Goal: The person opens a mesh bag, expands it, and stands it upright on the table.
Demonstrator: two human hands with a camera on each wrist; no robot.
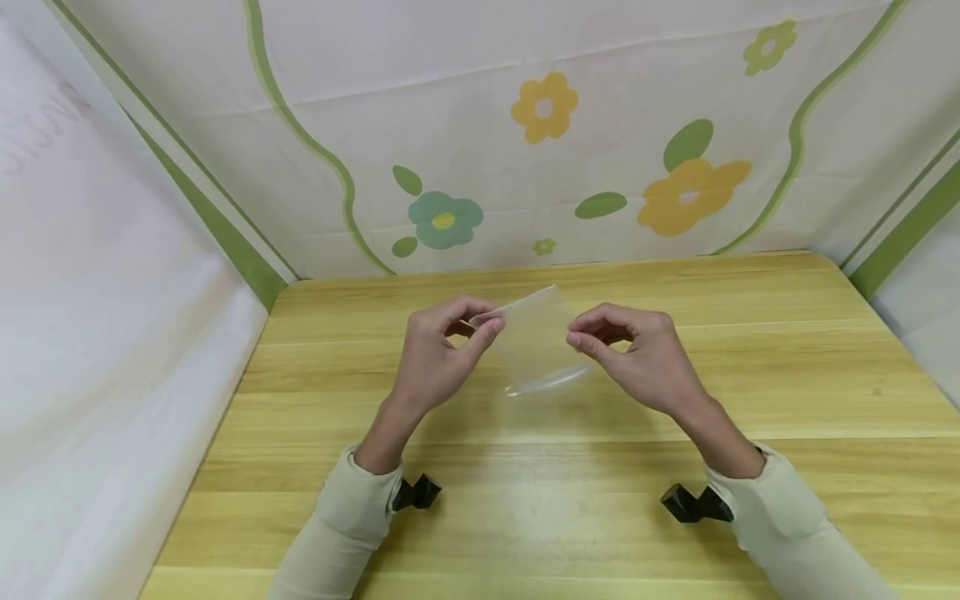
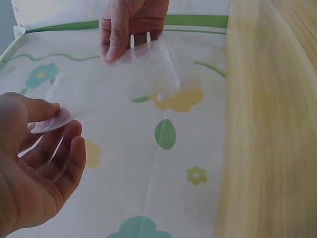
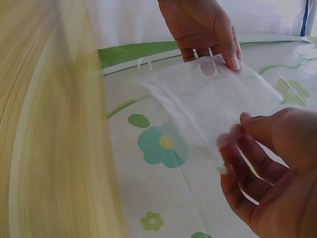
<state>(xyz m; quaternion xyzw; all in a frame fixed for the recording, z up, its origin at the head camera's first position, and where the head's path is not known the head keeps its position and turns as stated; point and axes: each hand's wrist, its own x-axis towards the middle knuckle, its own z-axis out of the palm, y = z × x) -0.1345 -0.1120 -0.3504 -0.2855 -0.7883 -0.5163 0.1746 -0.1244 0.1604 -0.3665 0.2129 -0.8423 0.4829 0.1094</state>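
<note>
Between the two hands a clear plastic bag [image 1: 542, 346] is held up above the table, thin and see-through, with a shiny lower edge. My left hand [image 1: 444, 346] pinches its left side between thumb and fingers. On the opposite side my right hand [image 1: 637, 350] pinches the other edge. The right wrist view shows the bag [image 3: 198, 99] stretched between both hands, slightly creased. In the left wrist view the bag [image 2: 171, 64] is faint against the patterned cloth, and its outline is hard to follow. Nothing can be made out inside it.
A wood-grain table [image 1: 510, 533] lies under the hands. Behind it hangs a white cloth [image 1: 465, 125] printed with flowers and green lines, and another white cloth [image 1: 97, 333] hangs at the left. Black devices [image 1: 425, 492] sit at both wrists.
</note>
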